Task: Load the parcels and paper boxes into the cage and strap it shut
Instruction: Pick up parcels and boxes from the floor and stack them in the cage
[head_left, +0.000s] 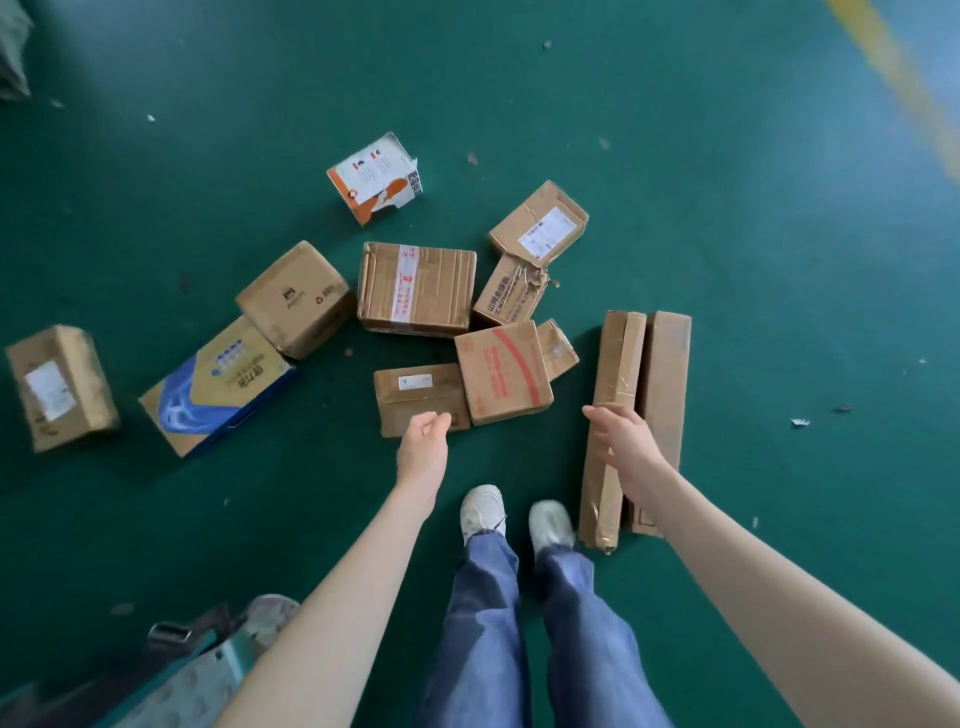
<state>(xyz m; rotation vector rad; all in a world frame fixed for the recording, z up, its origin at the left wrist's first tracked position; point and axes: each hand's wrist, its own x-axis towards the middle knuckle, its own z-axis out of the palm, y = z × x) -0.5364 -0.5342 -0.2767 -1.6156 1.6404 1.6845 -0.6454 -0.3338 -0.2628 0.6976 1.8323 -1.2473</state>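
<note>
Several cardboard parcels lie scattered on the green floor. My left hand (423, 441) hangs open, fingers loosely curled, over the near edge of a small brown box (415, 397). Beside it sits a red-printed box (501, 371). My right hand (626, 441) reaches out open above two long flat cartons (613, 364) lying side by side, holding nothing. Farther off are a taped box (415, 288), a plain box (293, 299), a blue-and-tan box (218, 387), a white-and-orange box (374, 176), a labelled box (540, 223) and a lone box (60, 387) at the left.
My feet in white shoes (514, 514) stand just behind the pile. A metal-and-teal corner with a strap buckle (171, 636) shows at the bottom left, perhaps the cage base. A yellow floor line (904, 78) runs at the top right. A grey sack (13, 52) lies top left.
</note>
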